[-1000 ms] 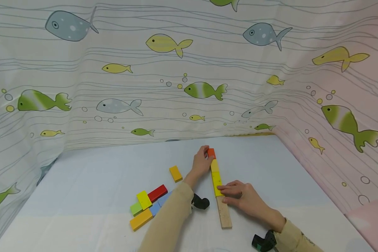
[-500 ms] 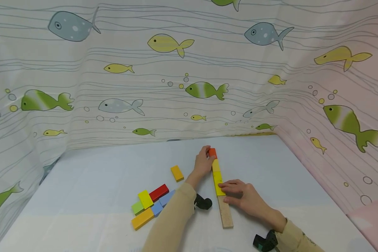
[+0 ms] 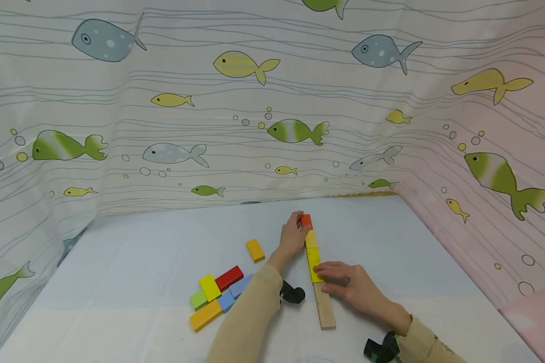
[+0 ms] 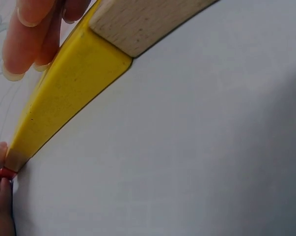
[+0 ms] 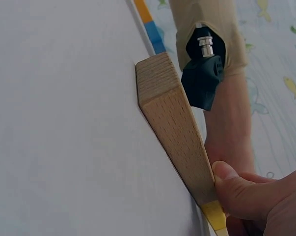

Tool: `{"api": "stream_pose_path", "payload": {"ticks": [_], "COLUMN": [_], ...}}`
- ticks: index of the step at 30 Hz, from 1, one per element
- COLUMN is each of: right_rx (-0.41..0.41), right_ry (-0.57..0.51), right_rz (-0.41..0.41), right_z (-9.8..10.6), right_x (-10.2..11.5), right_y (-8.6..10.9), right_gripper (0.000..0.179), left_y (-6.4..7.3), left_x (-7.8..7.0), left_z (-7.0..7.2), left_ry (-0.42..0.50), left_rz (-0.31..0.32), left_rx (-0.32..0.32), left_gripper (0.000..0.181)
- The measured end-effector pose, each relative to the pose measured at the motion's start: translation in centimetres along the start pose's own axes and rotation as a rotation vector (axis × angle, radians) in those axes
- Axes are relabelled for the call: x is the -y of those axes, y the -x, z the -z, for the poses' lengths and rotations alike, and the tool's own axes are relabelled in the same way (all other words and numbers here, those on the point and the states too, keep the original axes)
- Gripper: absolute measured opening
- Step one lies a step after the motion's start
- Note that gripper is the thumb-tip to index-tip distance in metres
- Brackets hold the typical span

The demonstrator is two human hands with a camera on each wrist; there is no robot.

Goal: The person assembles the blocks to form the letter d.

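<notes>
A straight row of blocks lies on the white table: an orange-red block (image 3: 306, 222) at the far end, then yellow blocks (image 3: 314, 256), then a longer plain wooden block (image 3: 325, 307) nearest the person. At the far end the left hand (image 3: 292, 236) pinches the orange-red block between thumb and fingers. The right hand (image 3: 356, 287) comes in from the right, its fairly straight fingers resting on the yellow part and its thumb by the wooden block. In the right wrist view that thumb (image 5: 225, 172) lies against the block's edge.
Left of the row sit loose blocks: a red one (image 3: 229, 278), a yellow one (image 3: 210, 287), a green one (image 3: 199, 299), blue ones (image 3: 240, 286) partly behind the left sleeve, and an orange one (image 3: 206, 315). Another orange block (image 3: 255, 250) lies farther back. A fish-patterned curtain (image 3: 236, 151) surrounds the table.
The camera view has shifted slightly. Both hands and the row of blocks keep their places.
</notes>
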State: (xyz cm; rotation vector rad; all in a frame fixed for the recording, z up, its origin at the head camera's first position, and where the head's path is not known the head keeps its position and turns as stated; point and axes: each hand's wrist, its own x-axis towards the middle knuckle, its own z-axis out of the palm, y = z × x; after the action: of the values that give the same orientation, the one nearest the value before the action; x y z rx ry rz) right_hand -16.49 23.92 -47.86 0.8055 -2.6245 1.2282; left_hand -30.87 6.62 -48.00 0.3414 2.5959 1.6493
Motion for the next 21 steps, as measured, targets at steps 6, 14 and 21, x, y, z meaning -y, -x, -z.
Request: {"api": "stream_pose_path", "payload": {"ticks": [6, 14, 21], "right_rx": [0.013, 0.006, 0.016], "right_ry": [0.006, 0.01, -0.001], "right_rz": [-0.021, -0.009, -0.038], "right_z": [0.0, -0.1, 0.1], "right_x": [0.2, 0.2, 0.3], "right_y": [0.0, 0.0, 0.0], "right_gripper": [0.038, 0.037, 0.036], "left_y": [0.0, 0.2, 1.5], "left_x": [0.0, -0.2, -1.3], "left_z": [0.0, 0.1, 1.0], "left_ry": [0.003, 0.008, -0.046], "left_rz": [0.003, 0.039, 0.045], "left_rx": [0.001, -0.043, -0.059], "left_gripper": [0.049, 0.048, 0.047]}}
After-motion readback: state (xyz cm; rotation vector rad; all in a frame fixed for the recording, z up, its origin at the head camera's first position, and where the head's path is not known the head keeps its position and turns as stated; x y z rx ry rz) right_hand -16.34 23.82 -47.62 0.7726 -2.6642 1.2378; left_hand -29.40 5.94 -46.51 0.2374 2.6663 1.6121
